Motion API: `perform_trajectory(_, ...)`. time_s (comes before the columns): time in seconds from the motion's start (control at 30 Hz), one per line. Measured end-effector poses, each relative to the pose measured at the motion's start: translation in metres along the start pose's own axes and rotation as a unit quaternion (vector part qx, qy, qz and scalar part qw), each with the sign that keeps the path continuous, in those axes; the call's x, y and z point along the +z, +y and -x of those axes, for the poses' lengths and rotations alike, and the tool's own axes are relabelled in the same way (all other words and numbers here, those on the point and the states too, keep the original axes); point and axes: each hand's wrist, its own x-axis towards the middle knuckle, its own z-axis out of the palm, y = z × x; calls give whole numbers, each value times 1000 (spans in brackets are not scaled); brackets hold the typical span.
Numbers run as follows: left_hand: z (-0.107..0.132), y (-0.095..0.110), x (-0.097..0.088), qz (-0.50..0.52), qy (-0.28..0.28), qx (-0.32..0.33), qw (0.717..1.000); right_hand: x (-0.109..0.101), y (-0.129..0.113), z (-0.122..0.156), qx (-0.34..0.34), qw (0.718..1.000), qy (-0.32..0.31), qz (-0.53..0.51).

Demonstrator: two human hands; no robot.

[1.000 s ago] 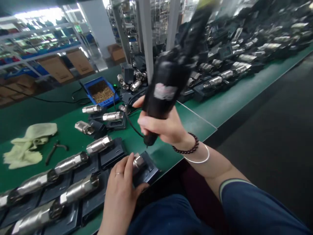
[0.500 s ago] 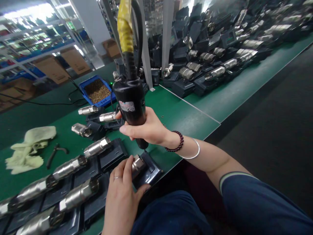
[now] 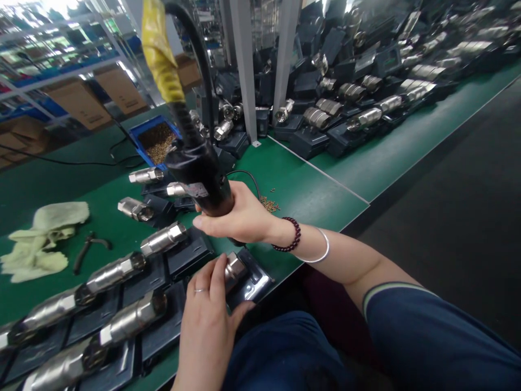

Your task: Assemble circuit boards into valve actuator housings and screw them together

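My right hand [image 3: 240, 214] is wrapped round a black electric screwdriver [image 3: 199, 176] with a yellow-wrapped cable end. The tool leans, its top toward the left, and its lower end is over the far corner of a dark box with a metal valve fitting [image 3: 250, 279]. Whether its tip touches the box is hidden. My left hand [image 3: 209, 304] grips this unit, fingers over the silver fitting and thumb at the box's near edge. To the left lie several similar units [image 3: 134, 320] in rows. Small brass screws [image 3: 269, 205] are scattered beyond my right wrist.
A blue bin [image 3: 132, 136] of small brass parts stands at the back left. A pale yellow cloth [image 3: 49, 233] and dark cutting pliers [image 3: 90, 250] lie on the left. Many more units [image 3: 350, 108] are heaped behind a grey post [image 3: 245, 81]. The green bench's edge [image 3: 325, 239] runs along the right.
The screwdriver has tipped over to the left, its cable end swinging left. The scattered screws behind my right hand now show more. My left hand stays on the unit.
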Motion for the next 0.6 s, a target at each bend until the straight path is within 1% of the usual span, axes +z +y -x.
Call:
perform_trajectory(0.13, 0, 2, -1, 0, -8, -10, 1000, 0, 0, 0, -2, 1000, -15, -9)
perform_trajectory(0.33, 1, 1, 1, 6, -8, -16, 1000, -5, 1, 2, 6, 997, -70, -22)
perform_trajectory(0.53, 0, 3, 1, 8, -13, -27, 1000, -6, 7, -4, 15, 996, -82, -32)
perform_trajectory(0.6, 1, 2, 2, 10, -13, -27, 999, -12, 5, -6, 13, 991, -125, -44)
